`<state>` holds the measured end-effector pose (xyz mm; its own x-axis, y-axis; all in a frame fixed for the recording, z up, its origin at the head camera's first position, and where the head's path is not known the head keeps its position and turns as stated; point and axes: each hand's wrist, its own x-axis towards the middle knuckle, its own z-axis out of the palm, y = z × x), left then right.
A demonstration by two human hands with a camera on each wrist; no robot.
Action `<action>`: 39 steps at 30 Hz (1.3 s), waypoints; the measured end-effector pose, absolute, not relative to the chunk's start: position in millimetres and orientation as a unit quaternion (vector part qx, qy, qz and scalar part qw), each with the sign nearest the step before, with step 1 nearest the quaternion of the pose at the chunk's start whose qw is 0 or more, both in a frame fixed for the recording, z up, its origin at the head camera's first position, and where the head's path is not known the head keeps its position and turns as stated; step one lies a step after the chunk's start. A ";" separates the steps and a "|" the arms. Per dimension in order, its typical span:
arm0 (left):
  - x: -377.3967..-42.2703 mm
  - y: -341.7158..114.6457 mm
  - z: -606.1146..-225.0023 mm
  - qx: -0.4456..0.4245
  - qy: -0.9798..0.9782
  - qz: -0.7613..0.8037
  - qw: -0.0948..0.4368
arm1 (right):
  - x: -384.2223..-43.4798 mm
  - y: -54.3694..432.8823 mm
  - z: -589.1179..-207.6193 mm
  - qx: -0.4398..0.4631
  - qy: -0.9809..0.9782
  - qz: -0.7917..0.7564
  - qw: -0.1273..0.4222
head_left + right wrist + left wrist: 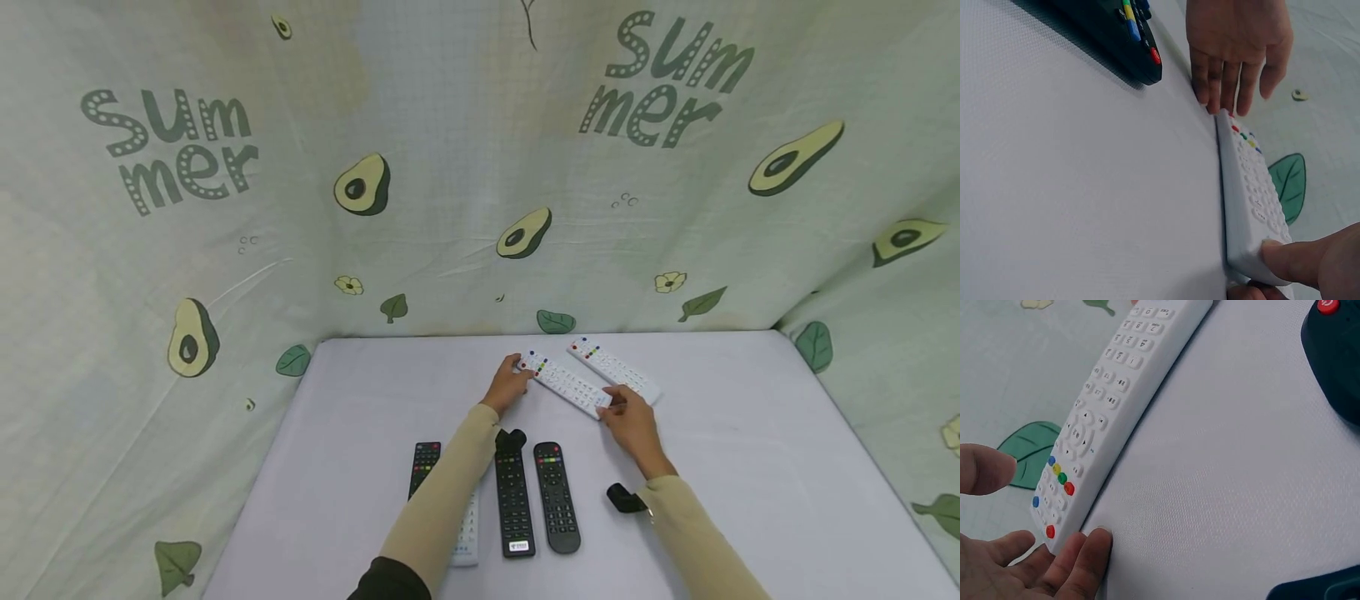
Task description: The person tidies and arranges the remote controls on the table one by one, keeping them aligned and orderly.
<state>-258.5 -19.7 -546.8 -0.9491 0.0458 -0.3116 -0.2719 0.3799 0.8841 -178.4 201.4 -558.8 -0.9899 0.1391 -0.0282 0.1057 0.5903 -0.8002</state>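
A white remote control lies slanted near the back of the table, between the two hands. At its far left end, by the coloured buttons, is my left hand. In the left wrist view the fingertips are right at that end, while the thumb stands apart from it. My right hand pinches the near right end, its thumb on the end's edge and fingers partly hidden below. A second white remote lies just behind, roughly parallel, partly covered by the right hand.
Nearer the front lie two black remotes side by side. Left of them, another black remote and a white remote are partly hidden under my left sleeve. A printed curtain hangs along the table's back edge.
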 end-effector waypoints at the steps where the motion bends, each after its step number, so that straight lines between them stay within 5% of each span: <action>1: -258.1 -20.0 -546.6 -0.071 0.819 0.552 0.141 | -178.2 200.8 -559.0 -0.070 -0.891 0.448 0.019; 12: -246.9 -20.6 -545.6 -0.073 0.815 0.563 0.115 | -172.7 206.0 -567.9 -0.094 -0.873 0.477 0.043; 28: -220.8 -16.0 -537.3 -0.022 0.756 0.651 0.069 | -111.2 217.3 -546.9 -0.137 -0.822 0.552 -0.046; 39: -206.9 -6.9 -528.2 0.005 0.746 0.659 0.101 | -78.7 227.9 -537.0 -0.136 -0.813 0.557 -0.102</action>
